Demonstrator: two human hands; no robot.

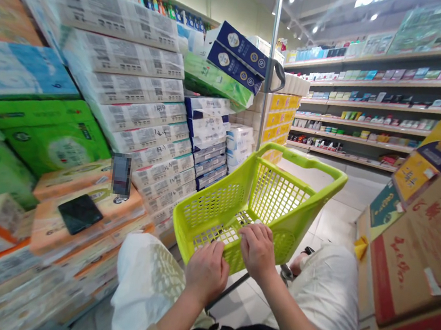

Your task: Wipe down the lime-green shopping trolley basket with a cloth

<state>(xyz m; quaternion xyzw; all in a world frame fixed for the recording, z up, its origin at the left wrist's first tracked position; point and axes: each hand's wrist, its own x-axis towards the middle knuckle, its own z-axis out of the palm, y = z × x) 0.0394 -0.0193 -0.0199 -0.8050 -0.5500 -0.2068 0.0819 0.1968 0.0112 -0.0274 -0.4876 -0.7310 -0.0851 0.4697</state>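
Observation:
A lime-green plastic shopping basket point(281, 194) on a wheeled frame stands tilted in front of my knees, with nothing visible inside it. My left hand point(206, 271) curls over the basket's near rim, fingers closed on it. Beside it, my right hand point(258, 251) rests on the same rim with fingers bent over the edge. I am sitting or crouching; my white trousers point(325, 290) show on both sides of the basket.
Stacks of wrapped tissue packs point(133, 90) fill the left side, with a black phone point(80, 213) lying on an orange pack. Cardboard boxes point(428, 238) rise at the right. Stocked shelves point(373, 98) line the far aisle, and a metal pole point(271, 59) stands behind the basket.

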